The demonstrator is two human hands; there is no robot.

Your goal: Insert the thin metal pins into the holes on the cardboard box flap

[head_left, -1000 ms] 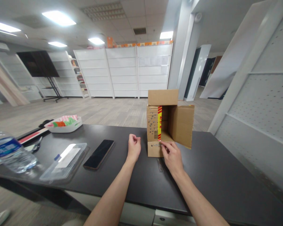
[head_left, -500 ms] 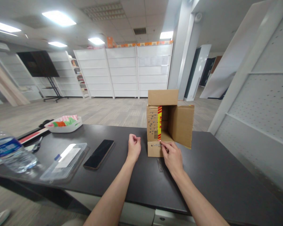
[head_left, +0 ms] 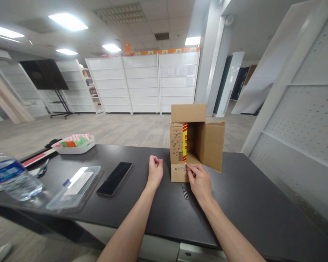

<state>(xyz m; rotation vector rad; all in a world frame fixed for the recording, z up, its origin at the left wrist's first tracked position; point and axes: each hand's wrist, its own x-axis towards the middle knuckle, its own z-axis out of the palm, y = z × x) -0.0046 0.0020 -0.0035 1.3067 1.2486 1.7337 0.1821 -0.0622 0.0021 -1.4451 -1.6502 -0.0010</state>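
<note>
An open cardboard box point(head_left: 177, 129) stands on its side on the dark table, its opening facing me. Small round metal heads dot its left flap, and a short row of them runs along the lower front flap point(head_left: 179, 177). My right hand point(head_left: 200, 182) has its thumb and forefinger pinched together at that lower flap, by the right end of the row; whatever is between the fingertips is too small to make out. To the left of the box, my left hand point(head_left: 155, 171) is closed in a loose fist, its contents hidden. Several thin metal nails point(head_left: 185, 191) lie below the box.
A black phone point(head_left: 114, 179) and a clear plastic case point(head_left: 75, 187) lie left of my hands. Further left are a water bottle point(head_left: 12, 178) and a white basket point(head_left: 75, 147) of wrapped items. The table's front edge runs under my forearms.
</note>
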